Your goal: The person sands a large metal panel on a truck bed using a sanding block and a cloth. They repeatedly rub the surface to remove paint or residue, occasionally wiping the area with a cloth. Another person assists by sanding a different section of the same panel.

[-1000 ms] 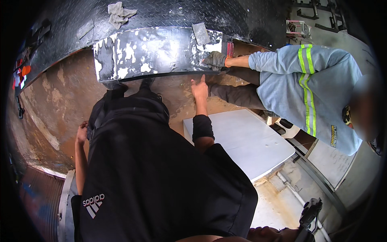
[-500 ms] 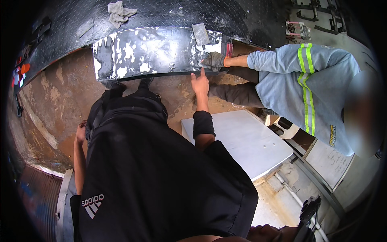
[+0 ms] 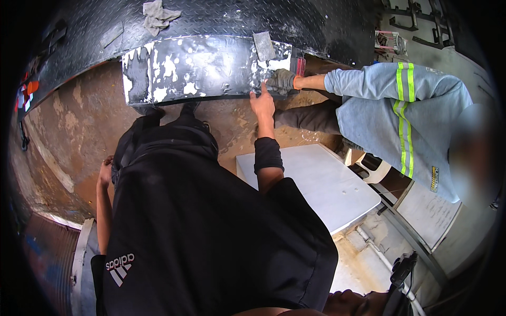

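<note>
My right hand (image 3: 262,104) reaches forward with its index finger stretched out, the tip at the lower right part of a black curved bumper-like panel (image 3: 205,63). The hand holds nothing. White worn patches mottle the panel's surface. Right beside my fingertip, a co-worker's gloved hand (image 3: 282,80) rests on the panel. A grey flat sanding sheet or pad (image 3: 264,46) lies on the panel's top right, just beyond both hands. My left hand (image 3: 106,171) hangs low at my left hip against my dark trousers; its fingers are partly hidden.
Behind the panel spreads a black diamond-plate surface (image 3: 211,18) with a grey rag (image 3: 159,17) on it. The co-worker (image 3: 390,110), in a blue-grey shirt with reflective stripes, stands at right. A white board (image 3: 311,179) is close by my right elbow. Brown stained floor (image 3: 74,131) lies left.
My right index finger has moved a little farther onto the panel, closer to the co-worker's gloved fingers. The left hand stays at my hip.
</note>
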### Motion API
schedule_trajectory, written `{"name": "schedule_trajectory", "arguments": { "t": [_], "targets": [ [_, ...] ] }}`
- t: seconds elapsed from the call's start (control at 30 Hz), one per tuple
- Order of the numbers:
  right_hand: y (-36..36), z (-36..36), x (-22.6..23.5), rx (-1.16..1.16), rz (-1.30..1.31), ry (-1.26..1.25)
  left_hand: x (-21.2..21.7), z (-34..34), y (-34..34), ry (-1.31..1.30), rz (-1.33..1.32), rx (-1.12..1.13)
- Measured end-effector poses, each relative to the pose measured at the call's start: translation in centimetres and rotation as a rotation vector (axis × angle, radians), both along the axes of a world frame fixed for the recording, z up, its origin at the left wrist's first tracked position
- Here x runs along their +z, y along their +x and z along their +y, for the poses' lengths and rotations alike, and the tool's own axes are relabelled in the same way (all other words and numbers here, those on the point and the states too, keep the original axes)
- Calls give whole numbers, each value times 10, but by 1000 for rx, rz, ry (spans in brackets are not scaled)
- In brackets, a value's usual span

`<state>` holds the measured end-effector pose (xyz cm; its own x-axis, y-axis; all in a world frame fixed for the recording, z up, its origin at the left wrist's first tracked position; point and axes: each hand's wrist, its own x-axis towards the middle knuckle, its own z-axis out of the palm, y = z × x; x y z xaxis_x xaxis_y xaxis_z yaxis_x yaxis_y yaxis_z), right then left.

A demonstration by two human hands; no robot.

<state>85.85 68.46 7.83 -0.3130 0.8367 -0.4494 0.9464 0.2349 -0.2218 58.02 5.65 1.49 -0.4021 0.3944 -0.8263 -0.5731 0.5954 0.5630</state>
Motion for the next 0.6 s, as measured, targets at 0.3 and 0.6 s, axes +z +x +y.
{"name": "schedule_trajectory", "arguments": {
  "t": [0.3,0.6],
  "targets": [
    [-8,0,-1,-5,-77,-47,19,20,13,20,18,19],
    [-17,-14,-7,-39,-75,-78,12,-2,14,34,23,79]
  ]
}}
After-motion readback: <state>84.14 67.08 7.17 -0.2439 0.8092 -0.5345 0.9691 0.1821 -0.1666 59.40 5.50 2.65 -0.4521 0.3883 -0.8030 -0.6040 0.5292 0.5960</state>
